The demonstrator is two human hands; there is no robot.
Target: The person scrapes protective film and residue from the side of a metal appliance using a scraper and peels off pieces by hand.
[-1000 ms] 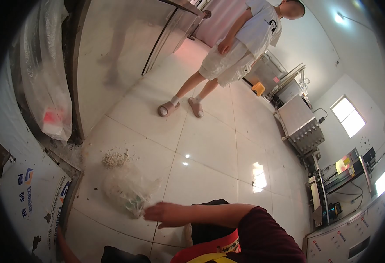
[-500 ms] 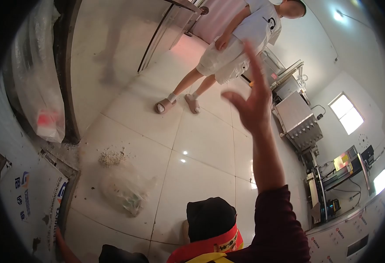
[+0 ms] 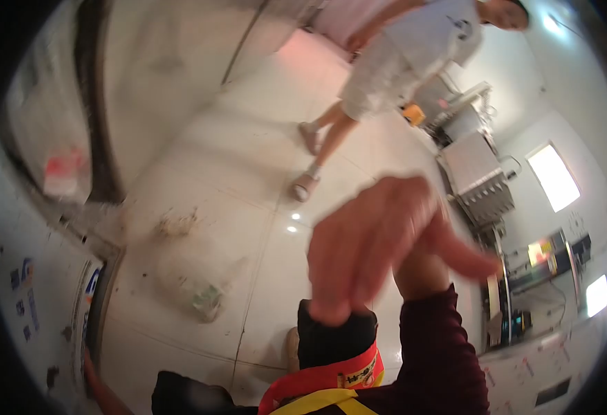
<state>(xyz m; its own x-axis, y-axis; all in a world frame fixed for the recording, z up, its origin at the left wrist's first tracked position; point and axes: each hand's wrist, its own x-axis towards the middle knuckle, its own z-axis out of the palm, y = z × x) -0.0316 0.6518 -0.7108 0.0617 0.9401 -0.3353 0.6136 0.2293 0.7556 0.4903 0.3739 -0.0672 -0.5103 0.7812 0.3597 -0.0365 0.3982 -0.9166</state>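
Observation:
My right hand [image 3: 372,242] is in the air at mid-view, in front of my body and above the floor. Motion blurs it. The fingers bend downward and the thumb points out to the right, with nothing seen in the hand. Low at the left edge, a strip of my left arm or hand [image 3: 101,389] shows beside a white printed panel [image 3: 33,311]; its fingers are hidden. Below my right hand are my dark trouser leg [image 3: 317,339] and a red apron [image 3: 317,377] with a yellow strap.
A person in white [image 3: 400,62] stands ahead on the tiled floor [image 3: 248,166]. A clear plastic bag [image 3: 206,301] lies near scattered crumbs [image 3: 179,223]. Plastic-wrapped material [image 3: 47,104] stands at left. Metal equipment [image 3: 469,166] and a cluttered bench [image 3: 538,266] line the right.
My right hand has come down from its raised, spread pose, its fingers now bent downward. The person ahead has stepped and shifted to the right in view. The camera view has moved slightly.

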